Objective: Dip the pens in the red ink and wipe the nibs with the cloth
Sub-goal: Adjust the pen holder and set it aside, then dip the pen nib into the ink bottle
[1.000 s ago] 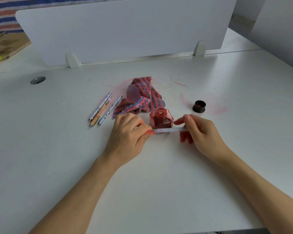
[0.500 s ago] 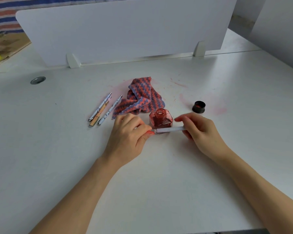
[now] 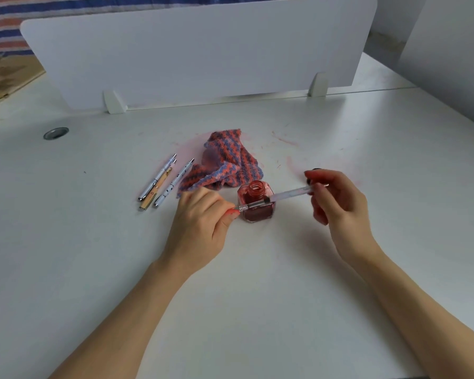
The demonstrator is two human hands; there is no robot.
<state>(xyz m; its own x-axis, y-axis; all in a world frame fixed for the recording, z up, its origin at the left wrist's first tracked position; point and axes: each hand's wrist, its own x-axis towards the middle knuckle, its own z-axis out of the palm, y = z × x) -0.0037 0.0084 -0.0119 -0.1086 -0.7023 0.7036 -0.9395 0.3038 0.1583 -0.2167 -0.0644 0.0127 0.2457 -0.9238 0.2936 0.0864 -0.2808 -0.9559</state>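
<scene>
Red ink bottle (image 3: 256,201), open, stands mid-bench (image 3: 257,296); no label legible. Left hand (image 3: 200,228) pinches the pen's (image 3: 290,194) nib end, right hand (image 3: 337,203) grips its barrel, pen level across the bottle front. Striped cloth (image 3: 227,165) just behind; three spare pens (image 3: 163,183) left. Near bench bare, divider (image 3: 197,50) closes the far edge.

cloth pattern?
Cloth: orange-pink and blue-purple zigzag stripes, clearest in the head view.
</scene>
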